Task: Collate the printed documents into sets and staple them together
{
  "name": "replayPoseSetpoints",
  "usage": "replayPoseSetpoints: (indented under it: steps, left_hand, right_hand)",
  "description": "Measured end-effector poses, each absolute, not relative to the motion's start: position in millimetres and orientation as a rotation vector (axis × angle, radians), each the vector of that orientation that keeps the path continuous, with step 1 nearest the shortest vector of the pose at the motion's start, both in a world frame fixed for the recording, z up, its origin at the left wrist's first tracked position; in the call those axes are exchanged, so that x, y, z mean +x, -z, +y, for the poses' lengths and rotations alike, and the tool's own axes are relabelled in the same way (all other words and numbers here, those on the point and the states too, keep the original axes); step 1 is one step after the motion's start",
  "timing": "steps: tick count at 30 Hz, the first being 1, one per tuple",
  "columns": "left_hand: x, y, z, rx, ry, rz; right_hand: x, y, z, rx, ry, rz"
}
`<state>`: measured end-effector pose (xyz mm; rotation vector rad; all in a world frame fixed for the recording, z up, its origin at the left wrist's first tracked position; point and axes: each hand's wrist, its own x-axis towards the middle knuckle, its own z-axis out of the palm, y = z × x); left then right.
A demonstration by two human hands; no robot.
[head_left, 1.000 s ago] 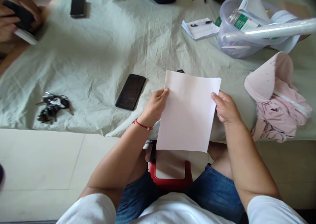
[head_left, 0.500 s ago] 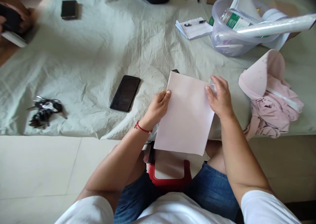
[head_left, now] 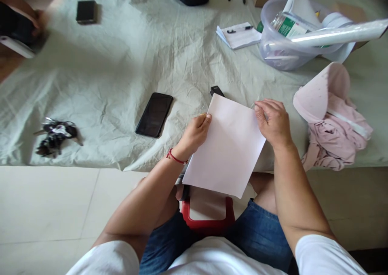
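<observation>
A pale pink sheet of paper is held over the near edge of the cloth-covered surface, tilted clockwise. My left hand pinches its upper left edge, thumb on top. My right hand grips the upper right corner, which is bent under the fingers. A small black object pokes out just behind the sheet's top corner. A red wristband sits on my left wrist.
A black phone lies left of the sheet, keys farther left. Pink cloth and a pink paper cone lie at right. Behind stand a clear tub with rolls, a notepad, a black box. Another person's hand is at far left. A red stool is below.
The sheet has turned clockwise and dropped a little. My right hand moved from the right edge up to the top right corner and bent it. The black object behind is now uncovered.
</observation>
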<state>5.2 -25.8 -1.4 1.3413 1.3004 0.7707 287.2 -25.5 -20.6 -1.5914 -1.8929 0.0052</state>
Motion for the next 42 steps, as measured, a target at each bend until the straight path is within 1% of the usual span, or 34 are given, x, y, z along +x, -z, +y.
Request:
replayPoseSetpoints:
  steps: [4, 9, 12, 18, 21, 27, 32, 42]
  left_hand:
    - [6, -1, -28, 1.276, -0.737, 1.275]
    - [10, -10, -33, 1.248, -0.658, 1.285]
    - [14, -11, -34, 1.267, -0.621, 1.310]
    - [17, 3, -32, 1.334, -0.715, 1.250]
    - [17, 10, -31, 1.351, -0.716, 1.220]
    - [17, 16, -32, 1.398, -0.738, 1.165]
    - [17, 10, -34, 1.404, -0.670, 1.191]
    - [22, 7, -34, 1.347, -0.686, 1.178]
  right_hand:
    - [280, 20, -27, -1.600, -0.050, -2.018]
    - [263, 21, -28, -1.598, 0.011, -1.978]
    - [252, 21, -28, -1.563, -0.054, -2.060]
    - [239, 22, -26, -1.606, -0.057, -2.009]
    - [235, 23, -25, -1.624, -0.113, -2.033]
    - [225, 25, -25, -1.584, -0.099, -1.973]
    - [222, 23, -26, -1.548, -0.195, -1.964]
    - [219, 16, -27, -1.444, -0.426, -1.801]
